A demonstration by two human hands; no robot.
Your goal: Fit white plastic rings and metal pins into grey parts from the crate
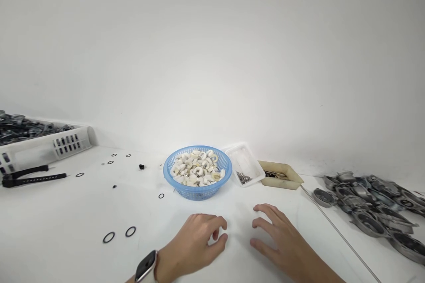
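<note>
Find the left hand (191,243) and the right hand (282,239) facing each other above the desk (76,252), just in front of the blue basket (199,192) and not touching it. See the left fingers curled with a gap at the thumb, the right fingers loosely spread, and nothing visibly gripped in either. Judge the step in hand as an empty-handed hover. To do it well, keep both wrists loose, leave room between the fingertips, and pass over the near rim of the basket rather than against its side. Favour a single piece from the top of the heap of white rings (197,171) over digging, and avoid knocking the white tray (247,159) of small metal pins (243,178), close at the basket's right. Take the basket as round, mouth upward, with no true long axis; read the left-right stretch of its rim as likely an effect of the viewing angle. Among the rings, expect no shared direction.
</note>
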